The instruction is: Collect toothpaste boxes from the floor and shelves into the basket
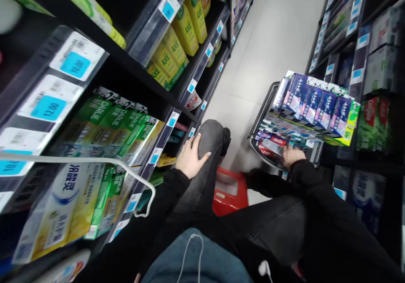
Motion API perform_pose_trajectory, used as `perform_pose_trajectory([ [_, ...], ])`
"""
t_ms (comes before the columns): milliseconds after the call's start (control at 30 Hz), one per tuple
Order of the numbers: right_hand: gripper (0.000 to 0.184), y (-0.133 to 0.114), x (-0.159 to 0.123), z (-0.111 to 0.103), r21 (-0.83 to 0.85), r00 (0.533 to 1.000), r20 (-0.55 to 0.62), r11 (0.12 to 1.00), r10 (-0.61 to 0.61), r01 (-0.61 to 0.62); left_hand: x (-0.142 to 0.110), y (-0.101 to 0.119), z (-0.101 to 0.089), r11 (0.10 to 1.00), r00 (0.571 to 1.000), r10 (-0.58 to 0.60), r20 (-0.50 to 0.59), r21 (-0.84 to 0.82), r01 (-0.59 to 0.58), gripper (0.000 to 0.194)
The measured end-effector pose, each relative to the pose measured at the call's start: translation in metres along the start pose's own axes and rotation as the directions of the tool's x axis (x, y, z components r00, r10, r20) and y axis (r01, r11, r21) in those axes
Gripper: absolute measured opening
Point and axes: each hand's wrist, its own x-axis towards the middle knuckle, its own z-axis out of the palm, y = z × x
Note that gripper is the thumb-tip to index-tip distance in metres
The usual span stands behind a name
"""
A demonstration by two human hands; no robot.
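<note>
My left hand (191, 158) lies with spread fingers on my bent left knee, holding nothing. My right hand (292, 155) is down in a dark-rimmed basket (255, 126) on the floor, its fingers curled at the end of a red-and-white toothpaste box (274, 145). The fingertips are partly hidden against the box. Other small boxes lie around it inside the basket. Across the basket's far side rests a large pack of purple-and-white boxes (311, 101) with a yellow-green edge, just beyond my right hand.
A red stool (230, 192) stands between my legs. The left shelf holds green toothpaste boxes (101, 122) and yellow AXE bottles (186, 29). On the right shelf are Colgate boxes (370, 116). A white cable (126, 164) crosses the left side. Pale floor (272, 34) runs between the shelves.
</note>
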Motion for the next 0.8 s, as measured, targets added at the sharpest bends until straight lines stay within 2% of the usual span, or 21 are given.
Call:
perform_pose_trajectory([
  [67, 0.046, -0.012, -0.049, -0.02, -0.049, 1.0, -0.009, 0.998, -0.03, 0.03, -0.003, 0.001, -0.003, 0.998, 0.996, 0.067, -0.051, -0.01, -0.067, 0.072],
  [133, 0.044, -0.021, -0.1, -0.039, -0.079, 0.998, -0.041, 0.995, -0.056, 0.053, -0.009, 0.009, -0.008, 0.972, 0.969, 0.23, -0.086, -0.032, -0.233, 0.064],
  [200, 0.04, -0.027, -0.15, -0.057, -0.114, 0.985, -0.135, 0.989, -0.105, 0.09, -0.019, 0.024, -0.015, 0.889, 0.893, 0.445, -0.06, -0.088, -0.449, 0.061],
  [267, 0.038, -0.034, -0.194, -0.075, -0.172, 0.927, -0.29, 0.965, -0.24, 0.196, -0.033, 0.046, -0.027, 0.765, 0.775, 0.632, 0.022, -0.176, -0.619, 0.071],
  [300, 0.038, -0.038, -0.213, -0.084, -0.205, 0.868, -0.372, 0.941, -0.33, 0.27, -0.041, 0.057, -0.035, 0.712, 0.715, 0.695, 0.077, -0.217, -0.668, 0.079],
  [367, 0.039, -0.048, -0.244, -0.099, -0.261, 0.704, -0.51, 0.868, -0.495, 0.422, -0.059, 0.078, -0.053, 0.67, 0.63, 0.742, 0.228, -0.259, -0.696, 0.09],
  [467, 0.04, -0.063, -0.269, -0.114, -0.32, 0.456, -0.628, 0.743, -0.631, 0.587, -0.083, 0.091, -0.084, 0.744, 0.54, 0.648, 0.536, -0.294, -0.6, 0.085],
  [500, 0.04, -0.066, -0.269, -0.117, -0.339, 0.386, -0.651, 0.705, -0.654, 0.623, -0.088, 0.088, -0.092, 0.773, 0.513, 0.612, 0.602, -0.319, -0.548, 0.082],
  [533, 0.042, -0.068, -0.265, -0.12, -0.354, 0.331, -0.666, 0.673, -0.669, 0.65, -0.094, 0.082, -0.099, 0.799, 0.508, 0.586, 0.632, -0.345, -0.492, 0.079],
  [567, 0.044, -0.07, -0.256, -0.124, -0.359, 0.29, -0.681, 0.652, -0.672, 0.668, -0.099, 0.072, -0.105, 0.823, 0.537, 0.561, 0.63, -0.361, -0.438, 0.077],
  [600, 0.047, -0.072, -0.242, -0.129, -0.351, 0.266, -0.7, 0.643, -0.663, 0.68, -0.105, 0.058, -0.108, 0.852, 0.605, 0.523, 0.601, -0.355, -0.384, 0.076],
  [667, 0.057, -0.078, -0.206, -0.138, -0.281, 0.268, -0.754, 0.662, -0.6, 0.695, -0.121, 0.025, -0.112, 0.929, 0.795, 0.358, 0.489, -0.27, -0.253, 0.077],
  [700, 0.062, -0.083, -0.184, -0.14, -0.207, 0.293, -0.797, 0.695, -0.528, 0.689, -0.131, 0.006, -0.111, 0.963, 0.875, 0.241, 0.419, -0.213, -0.164, 0.078],
  [733, 0.064, -0.089, -0.162, -0.138, -0.109, 0.333, -0.839, 0.733, -0.431, 0.672, -0.143, -0.012, -0.111, 0.985, 0.932, 0.116, 0.344, -0.161, -0.063, 0.079],
  [767, 0.063, -0.096, -0.14, -0.133, 0.014, 0.384, -0.871, 0.766, -0.306, 0.643, -0.157, -0.029, -0.109, 0.992, 0.964, -0.015, 0.267, -0.12, 0.048, 0.078],
  [800, 0.06, -0.103, -0.118, -0.122, 0.149, 0.446, -0.88, 0.795, -0.165, 0.589, -0.171, -0.045, -0.108, 0.983, 0.972, -0.14, 0.19, -0.09, 0.16, 0.077],
])
